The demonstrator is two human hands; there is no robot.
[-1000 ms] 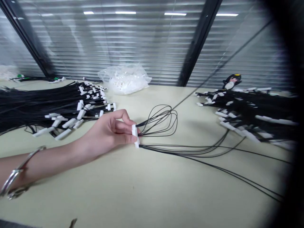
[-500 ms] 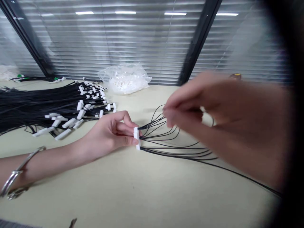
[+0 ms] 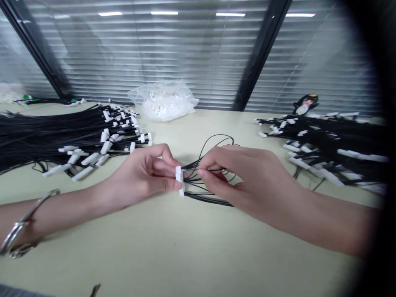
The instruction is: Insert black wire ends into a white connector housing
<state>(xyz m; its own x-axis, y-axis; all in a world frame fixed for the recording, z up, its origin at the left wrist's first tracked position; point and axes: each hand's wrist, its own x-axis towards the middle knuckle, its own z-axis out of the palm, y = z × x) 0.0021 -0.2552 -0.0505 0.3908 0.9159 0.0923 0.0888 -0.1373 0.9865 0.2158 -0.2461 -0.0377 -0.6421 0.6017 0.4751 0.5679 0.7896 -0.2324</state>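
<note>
My left hand (image 3: 145,173) pinches a small white connector (image 3: 179,178) between thumb and fingers, just above the pale green table (image 3: 173,251). Thin black wires (image 3: 213,144) run out of the connector's right side and loop back over the table. My right hand (image 3: 244,177) is closed in a pinch on one of those wires right beside the connector. A silver bracelet (image 3: 18,235) hangs on my left wrist.
A big bundle of black wires with white connectors (image 3: 62,138) lies at the left. Another heap of wires and connectors (image 3: 328,144) lies at the right, with a small penguin figure (image 3: 305,104) behind. A clear bag of white parts (image 3: 163,101) sits at the back by the blinds.
My right hand came into view from the right, dropped down and closed on the wires next to the connector. The wire loops got pulled shorter. My left hand stayed put.
</note>
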